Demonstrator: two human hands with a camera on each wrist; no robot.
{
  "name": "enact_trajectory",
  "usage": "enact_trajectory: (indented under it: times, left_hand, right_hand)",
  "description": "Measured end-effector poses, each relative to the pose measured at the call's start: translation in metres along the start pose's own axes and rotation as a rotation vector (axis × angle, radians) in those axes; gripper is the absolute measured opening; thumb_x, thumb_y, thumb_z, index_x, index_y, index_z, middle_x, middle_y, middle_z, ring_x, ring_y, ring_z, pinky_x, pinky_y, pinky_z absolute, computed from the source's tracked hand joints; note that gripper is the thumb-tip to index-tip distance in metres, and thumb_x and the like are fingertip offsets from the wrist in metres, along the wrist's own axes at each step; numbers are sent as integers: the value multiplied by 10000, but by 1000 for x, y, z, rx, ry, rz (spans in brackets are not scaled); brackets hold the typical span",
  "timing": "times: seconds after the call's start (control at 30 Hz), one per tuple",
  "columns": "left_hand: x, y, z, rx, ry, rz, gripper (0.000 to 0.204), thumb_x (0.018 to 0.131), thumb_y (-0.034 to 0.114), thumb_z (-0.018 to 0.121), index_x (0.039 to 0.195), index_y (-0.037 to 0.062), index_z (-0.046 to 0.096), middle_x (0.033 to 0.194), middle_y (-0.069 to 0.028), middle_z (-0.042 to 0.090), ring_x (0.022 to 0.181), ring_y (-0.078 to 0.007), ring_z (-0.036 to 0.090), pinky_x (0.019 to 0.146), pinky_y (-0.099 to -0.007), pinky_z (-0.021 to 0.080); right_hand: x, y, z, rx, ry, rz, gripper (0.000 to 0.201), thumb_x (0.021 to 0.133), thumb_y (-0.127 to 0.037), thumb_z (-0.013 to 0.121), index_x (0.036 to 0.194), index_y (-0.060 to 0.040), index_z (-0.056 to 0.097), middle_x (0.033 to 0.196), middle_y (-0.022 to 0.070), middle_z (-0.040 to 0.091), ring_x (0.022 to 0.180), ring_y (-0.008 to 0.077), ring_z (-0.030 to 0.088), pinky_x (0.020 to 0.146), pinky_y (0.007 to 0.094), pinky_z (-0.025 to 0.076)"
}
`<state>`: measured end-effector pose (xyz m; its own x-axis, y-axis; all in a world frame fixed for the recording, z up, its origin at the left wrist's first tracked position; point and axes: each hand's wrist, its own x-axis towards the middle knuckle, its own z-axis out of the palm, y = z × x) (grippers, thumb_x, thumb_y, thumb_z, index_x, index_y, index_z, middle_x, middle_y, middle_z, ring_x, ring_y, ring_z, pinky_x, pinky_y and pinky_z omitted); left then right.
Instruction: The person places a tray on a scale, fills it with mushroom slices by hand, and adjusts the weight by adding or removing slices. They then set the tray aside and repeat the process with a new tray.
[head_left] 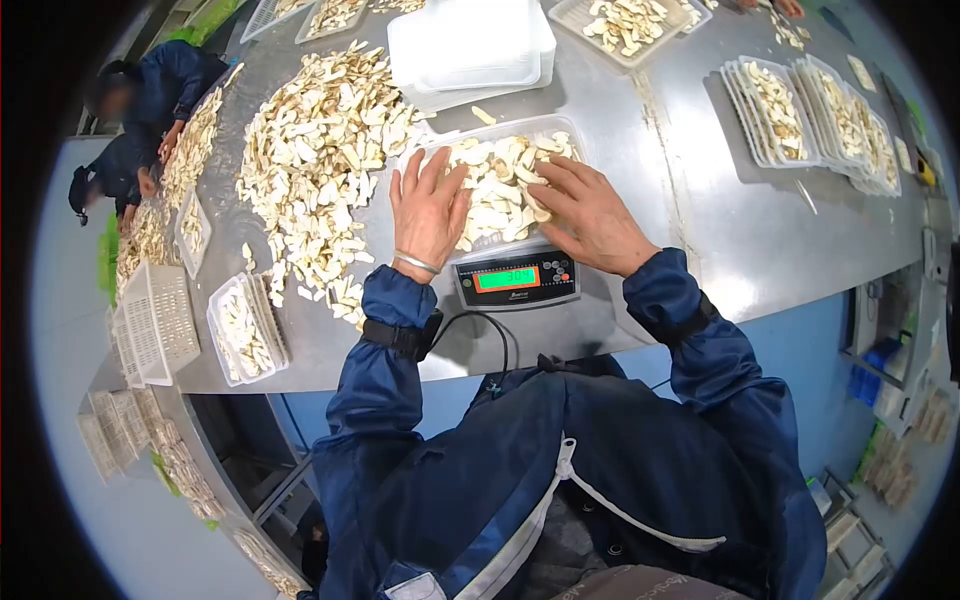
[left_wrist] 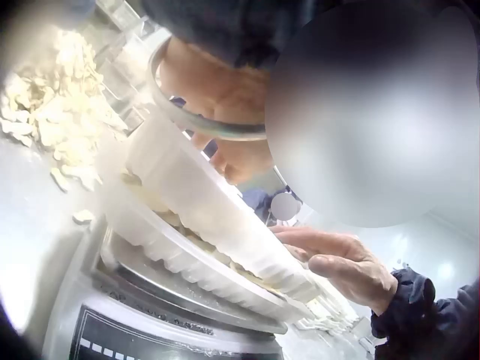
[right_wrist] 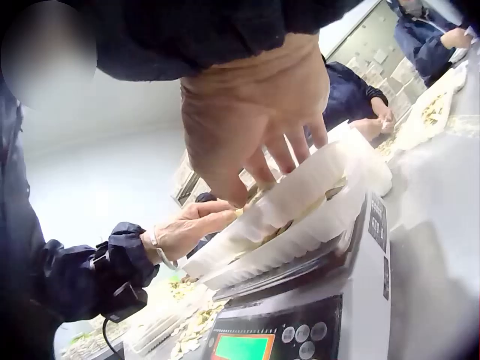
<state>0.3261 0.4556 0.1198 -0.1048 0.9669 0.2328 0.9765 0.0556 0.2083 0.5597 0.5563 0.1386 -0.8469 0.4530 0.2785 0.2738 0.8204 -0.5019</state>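
A clear plastic tray (head_left: 560, 128) heaped with pale mushroom slices (head_left: 500, 185) sits on a digital scale (head_left: 515, 292) with a lit green display. From the side, in the left wrist view, the upper tray (left_wrist: 202, 187) is nested in a lower tray (left_wrist: 172, 251), with slices between them. My left hand (head_left: 428, 212), a bangle at its wrist, lies over the tray's left side with fingers extended, fingertips at the slices. Across from it my right hand (head_left: 592, 215) reaches over the right side, its straight fingers (right_wrist: 279, 154) pointing down into the tray.
A large pile of mushroom slices (head_left: 320, 150) spreads left of the scale. Behind it stands a stack of white containers (head_left: 470, 50). Filled trays (head_left: 775, 110) stand at right, more (head_left: 245, 335) at front left. Another person (head_left: 165, 85) works at far left. A cable (head_left: 490, 318) hangs near the scale.
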Motion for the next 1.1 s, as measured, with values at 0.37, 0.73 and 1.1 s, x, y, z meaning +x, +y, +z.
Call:
enact_trajectory:
  times: [0.37,0.73,1.1]
  left_hand:
    - [-27,16,-14,-181,27,47,384,892,224,583,1263,128,561,1415,-87,423,1341,-337,314,1100,-542,195]
    - [-65,-4,20,-988,243,-643,485,981,151,429,1405,-60,325,1339,-212,486,1220,-229,475,1021,-312,362]
    - [-32,19,-25,-333,362,-156,418,873,122,586,1237,-65,499,1135,-220,574,1099,-393,501,977,-428,363]
  right_hand:
    - [-22,-4,-12,62,30,4,471,779,-101,648,1236,-50,543,1369,155,454,1283,344,405,1053,424,345]
    - [-35,44,19,726,222,833,267,882,-136,602,1111,0,598,798,-6,577,694,83,522,650,241,444]
    - [-27,24,15,455,242,772,273,826,-127,611,1054,20,592,638,19,524,588,93,470,566,258,412]
